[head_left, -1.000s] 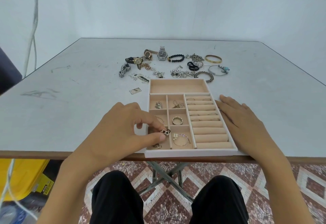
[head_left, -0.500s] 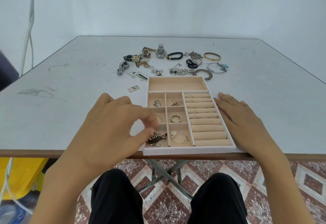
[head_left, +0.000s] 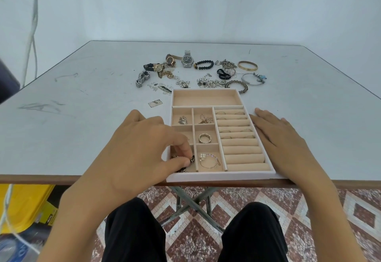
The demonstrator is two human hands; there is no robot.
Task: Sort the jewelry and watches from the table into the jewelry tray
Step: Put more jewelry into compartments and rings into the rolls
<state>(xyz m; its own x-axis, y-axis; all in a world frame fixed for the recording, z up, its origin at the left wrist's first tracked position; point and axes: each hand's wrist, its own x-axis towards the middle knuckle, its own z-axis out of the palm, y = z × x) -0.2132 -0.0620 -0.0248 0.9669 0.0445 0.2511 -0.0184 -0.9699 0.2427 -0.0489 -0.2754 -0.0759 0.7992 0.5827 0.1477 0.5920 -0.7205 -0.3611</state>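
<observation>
The beige jewelry tray (head_left: 218, 176) sits at the table's near edge. My left hand (head_left: 136, 154) reaches into its near-left compartment, thumb and index finger pinching a dark chain bracelet (head_left: 192, 159) that lies low in that compartment. My right hand (head_left: 282, 144) rests flat on the table against the tray's right side. Other compartments hold a gold ring (head_left: 204, 138), a pearl bracelet (head_left: 209, 160) and small pieces; several rings sit in the ring rolls. Beyond the tray lie a silver watch (head_left: 187, 60), other watches, a black bead bracelet (head_left: 204, 65), a gold bangle (head_left: 247, 65) and several chains.
A small card tag (head_left: 155, 103) lies left of the tray. The tray's long far compartment (head_left: 206, 98) holds nothing. A yellow box (head_left: 22, 206) stands under the table at the left. A white cable (head_left: 31, 34) hangs along the left wall.
My left hand has lowered the dark chain bracelet from above the tray into the near-left compartment. My right hand has stayed beside the tray.
</observation>
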